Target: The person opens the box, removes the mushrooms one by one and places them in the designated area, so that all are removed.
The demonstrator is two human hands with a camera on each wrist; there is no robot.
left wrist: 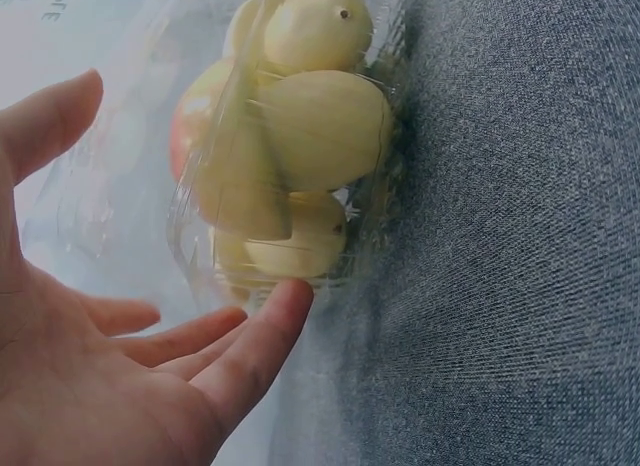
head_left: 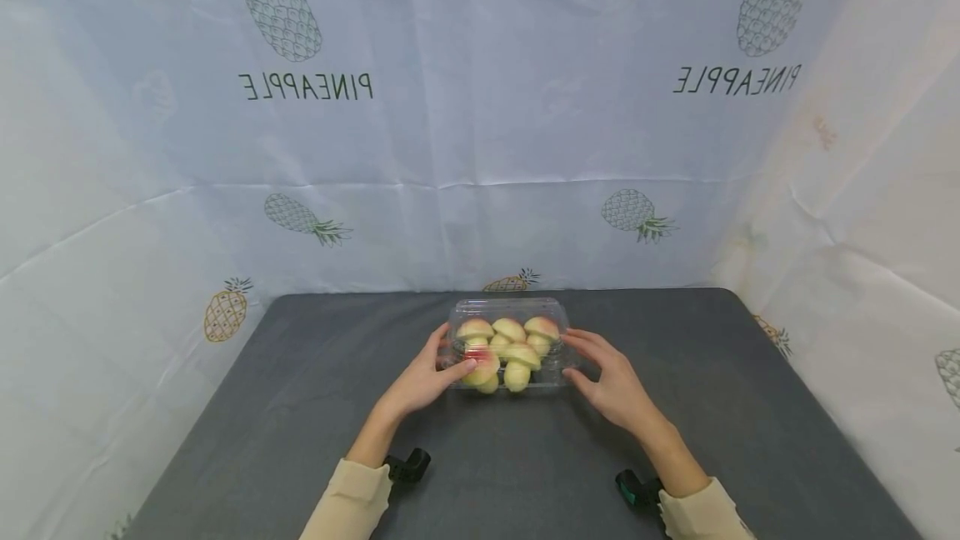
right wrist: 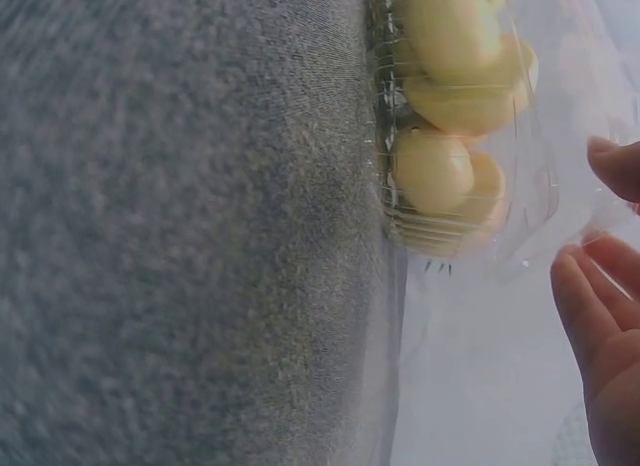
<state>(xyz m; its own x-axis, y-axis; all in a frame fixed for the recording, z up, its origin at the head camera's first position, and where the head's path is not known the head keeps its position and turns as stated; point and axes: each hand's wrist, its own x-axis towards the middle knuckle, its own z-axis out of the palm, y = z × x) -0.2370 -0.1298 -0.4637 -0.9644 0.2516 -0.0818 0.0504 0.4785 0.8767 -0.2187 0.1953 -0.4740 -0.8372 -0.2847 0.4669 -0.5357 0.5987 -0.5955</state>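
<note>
A clear plastic clamshell box sits on the dark table, holding several pale yellow mushroom-shaped pieces with reddish caps. At the box's left end is my left hand, thumb toward the front and fingers along the side. In the left wrist view that hand's fingers are nearly straight, one fingertip right at the box's lower end. My right hand is at the opposite end, thumb and fingers spread apart. Seen from the right wrist, its fingertips are close beside the clear plastic, fingers extended.
The dark grey table has its far edge just behind the box. White cloth printed with pineapples hangs behind and on both sides. A black wrist device is strapped to the left wrist, another to the right.
</note>
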